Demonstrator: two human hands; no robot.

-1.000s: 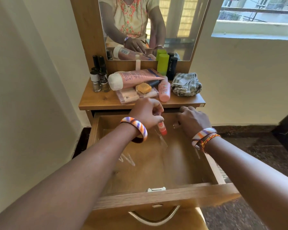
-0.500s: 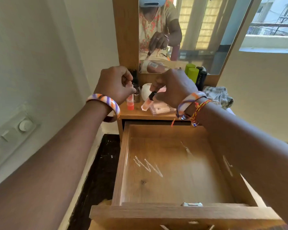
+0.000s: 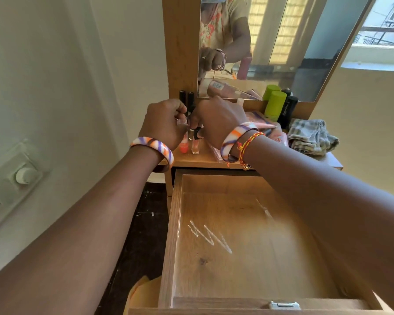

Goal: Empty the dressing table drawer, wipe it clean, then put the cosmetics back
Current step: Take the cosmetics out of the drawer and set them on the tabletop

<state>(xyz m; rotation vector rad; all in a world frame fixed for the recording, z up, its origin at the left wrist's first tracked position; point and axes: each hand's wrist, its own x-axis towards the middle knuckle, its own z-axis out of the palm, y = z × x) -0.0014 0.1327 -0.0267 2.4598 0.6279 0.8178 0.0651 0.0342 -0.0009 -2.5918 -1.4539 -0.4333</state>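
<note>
Head view looks down over both forearms to the dressing desk (image 3: 191, 159), where the two hands meet at its left end. Her left hand (image 3: 165, 122) has its fingers curled round the top of a small orange-bottomed bottle (image 3: 183, 145), which stands upright on the desk. Right beside it, her right hand (image 3: 216, 120) pinches the dark cap of a clear pinkish tube (image 3: 195, 146), also upright, its base on or just above the wood; from here I cannot be sure which. The two little containers are almost touching.

Below the hands the drawer (image 3: 175, 235) is pulled far out, and its wooden floor shows pale zigzag scratch marks (image 3: 209, 235) and a small dark knot. A metal latch plate (image 3: 283, 305) sits on its front edge.

Further along the desk lie a flat pink packet (image 3: 265, 126) partly hidden behind the right wrist, a lime-green canister (image 3: 275, 103), a black canister (image 3: 288, 110) just right of it, and a crumpled checked cloth (image 3: 312, 136) at the far right end. Two dark slim bottles (image 3: 187, 98) stand against the mirror frame. The mirror (image 3: 282, 42) reflects her hands and a pink tube lying on its side. Each wrist wears a striped bangle (image 3: 154, 148).
</note>
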